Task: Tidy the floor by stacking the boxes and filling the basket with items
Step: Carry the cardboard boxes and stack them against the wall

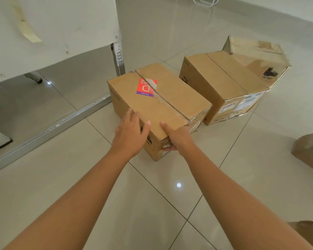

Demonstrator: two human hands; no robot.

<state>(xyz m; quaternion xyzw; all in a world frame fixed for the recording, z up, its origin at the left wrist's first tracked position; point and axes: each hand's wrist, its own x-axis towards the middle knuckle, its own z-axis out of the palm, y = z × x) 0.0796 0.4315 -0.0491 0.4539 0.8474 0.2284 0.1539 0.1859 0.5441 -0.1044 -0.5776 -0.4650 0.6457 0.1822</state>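
A sealed cardboard box with a red and purple sticker (172,98) sits on the tiled floor in the middle of view. My left hand (131,132) lies against its near left side, fingers spread over the top edge. My right hand (176,137) wraps the near right corner, thumb on top and fingers on the end face. Just right of it stands a second sealed cardboard box (219,82) with shipping labels on its end. Behind that one lies a crumpled, open cardboard box (260,58). No basket is in view.
A white panel on a metal leg (118,56) stands at the left, with an aluminium floor rail (49,130) running below it. More cardboard (311,148) shows at the right edge, and another piece (309,231) at the bottom right corner. A white wire frame (205,1) is at the top.
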